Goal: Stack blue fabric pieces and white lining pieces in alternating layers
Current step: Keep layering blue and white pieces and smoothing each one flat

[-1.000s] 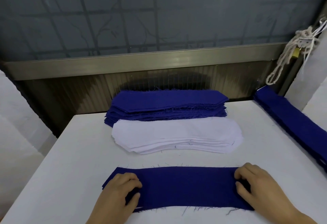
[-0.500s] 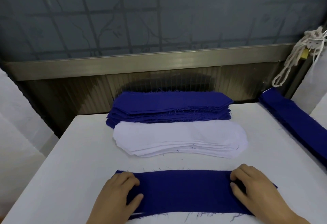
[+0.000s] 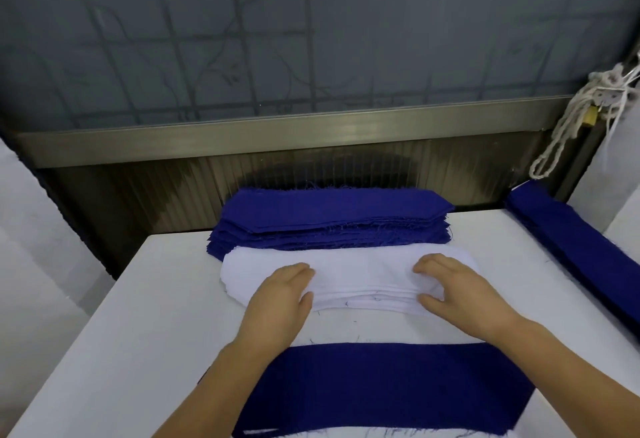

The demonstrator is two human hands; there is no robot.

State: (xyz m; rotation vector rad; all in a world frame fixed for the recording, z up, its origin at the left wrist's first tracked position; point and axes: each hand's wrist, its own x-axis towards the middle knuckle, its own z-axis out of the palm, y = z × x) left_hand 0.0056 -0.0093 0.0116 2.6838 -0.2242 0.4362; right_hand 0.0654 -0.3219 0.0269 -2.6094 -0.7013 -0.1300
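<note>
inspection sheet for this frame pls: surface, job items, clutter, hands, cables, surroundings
Surface: white table, loose thread bits.
Job's things: blue piece flat at near edge; white lining stack mid-table; blue fabric stack behind it.
Clutter: folded blue fabric along right edge.
Hands: left hand and right hand grip the white stack's top layers, thumbs at near edge.
Cables: none seen; knotted white cord hangs at right.
Surroundings: metal rail, patterned glass above.

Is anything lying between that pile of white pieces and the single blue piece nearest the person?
Nothing visible does. Both the left hand and right hand are already on the stack of white lining pieces; only bare white table separates it from the flat blue fabric piece.
</note>
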